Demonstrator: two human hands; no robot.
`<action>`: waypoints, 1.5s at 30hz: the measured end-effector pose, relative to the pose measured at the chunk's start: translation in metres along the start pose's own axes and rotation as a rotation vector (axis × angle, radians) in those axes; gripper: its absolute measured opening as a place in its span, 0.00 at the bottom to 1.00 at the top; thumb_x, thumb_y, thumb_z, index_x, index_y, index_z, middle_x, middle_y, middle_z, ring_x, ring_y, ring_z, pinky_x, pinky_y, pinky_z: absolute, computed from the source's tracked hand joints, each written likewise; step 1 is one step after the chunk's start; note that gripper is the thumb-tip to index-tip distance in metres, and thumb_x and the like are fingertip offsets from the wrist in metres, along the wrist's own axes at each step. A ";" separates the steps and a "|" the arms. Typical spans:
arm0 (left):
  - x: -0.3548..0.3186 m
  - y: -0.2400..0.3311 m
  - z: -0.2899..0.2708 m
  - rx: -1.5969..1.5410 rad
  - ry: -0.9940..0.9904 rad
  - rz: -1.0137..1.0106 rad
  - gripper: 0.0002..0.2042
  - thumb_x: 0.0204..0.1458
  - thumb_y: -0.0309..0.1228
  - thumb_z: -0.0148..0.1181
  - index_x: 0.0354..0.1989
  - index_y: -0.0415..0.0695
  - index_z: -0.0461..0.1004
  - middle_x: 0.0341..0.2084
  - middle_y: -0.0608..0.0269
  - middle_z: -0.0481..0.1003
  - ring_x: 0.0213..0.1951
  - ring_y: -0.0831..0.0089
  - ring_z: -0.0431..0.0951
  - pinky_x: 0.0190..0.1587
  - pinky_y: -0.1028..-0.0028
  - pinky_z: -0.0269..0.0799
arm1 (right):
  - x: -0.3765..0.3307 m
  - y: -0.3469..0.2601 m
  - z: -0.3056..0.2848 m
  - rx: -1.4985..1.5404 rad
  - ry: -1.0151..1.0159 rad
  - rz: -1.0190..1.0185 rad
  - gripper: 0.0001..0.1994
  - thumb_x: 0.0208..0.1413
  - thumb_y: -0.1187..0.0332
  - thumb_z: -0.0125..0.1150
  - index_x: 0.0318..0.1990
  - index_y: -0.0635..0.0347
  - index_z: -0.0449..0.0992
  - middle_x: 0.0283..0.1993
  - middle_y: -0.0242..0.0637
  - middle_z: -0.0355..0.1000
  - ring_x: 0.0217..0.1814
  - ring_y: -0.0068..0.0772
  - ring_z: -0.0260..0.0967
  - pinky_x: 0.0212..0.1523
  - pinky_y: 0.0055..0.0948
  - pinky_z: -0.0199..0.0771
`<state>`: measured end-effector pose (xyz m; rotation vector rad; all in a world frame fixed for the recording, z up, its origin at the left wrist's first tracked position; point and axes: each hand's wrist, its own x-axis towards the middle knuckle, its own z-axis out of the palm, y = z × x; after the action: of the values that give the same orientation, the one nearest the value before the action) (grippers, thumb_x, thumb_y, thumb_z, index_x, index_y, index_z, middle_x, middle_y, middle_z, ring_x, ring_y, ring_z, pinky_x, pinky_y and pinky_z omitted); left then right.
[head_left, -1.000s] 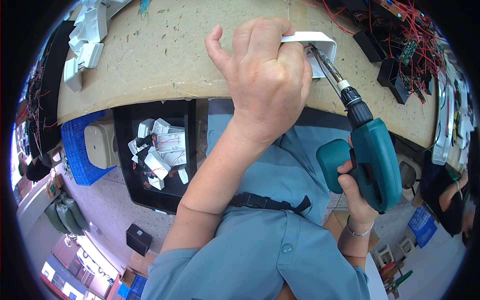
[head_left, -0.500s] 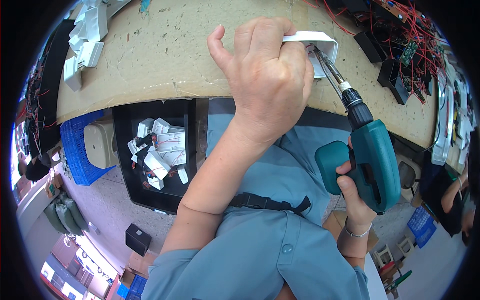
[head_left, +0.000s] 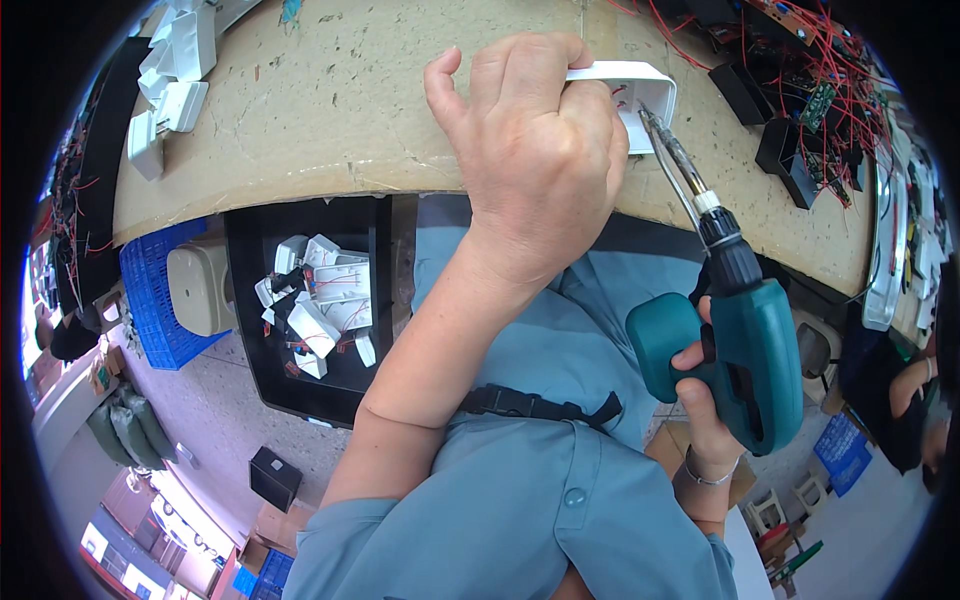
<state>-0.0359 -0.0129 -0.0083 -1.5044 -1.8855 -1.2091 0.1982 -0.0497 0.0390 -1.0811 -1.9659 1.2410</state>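
Teal cordless driver (head_left: 745, 365) gripped by the right hand (head_left: 705, 400), bit set into white plastic housing (head_left: 640, 95) clamped under the left hand (head_left: 535, 165).

Nearest, the driver is held closed-fisted by the right hand at the person's lap, its long bit (head_left: 675, 165) angled up into the housing's open side, where red wires are seen. The housing is pinned at the desk (head_left: 330, 110) edge, left-hand grip wrapped tight over its top. Risk as judged: bit held at a slant, so cam-out off the screw is likely; wires or left fingertips beside the tip could be nicked. Further out, black tray (head_left: 310, 300) of similar white parts below the desk, more white parts (head_left: 175, 75) at far left.
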 end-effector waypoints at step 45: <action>0.026 -0.203 -0.222 0.034 0.078 -0.623 0.12 0.50 0.33 0.60 0.37 0.36 0.77 0.24 0.66 0.76 0.28 0.80 0.73 0.32 0.78 0.68 | -0.001 0.001 -0.006 0.189 0.143 -0.193 0.28 0.50 0.67 0.61 0.55 0.75 0.60 0.52 0.54 0.66 0.30 0.25 0.67 0.35 0.23 0.67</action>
<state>-0.2729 -0.1892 0.0547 -0.8463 -2.3913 -1.4467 0.2035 -0.0474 0.0402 -0.8407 -1.7613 1.1839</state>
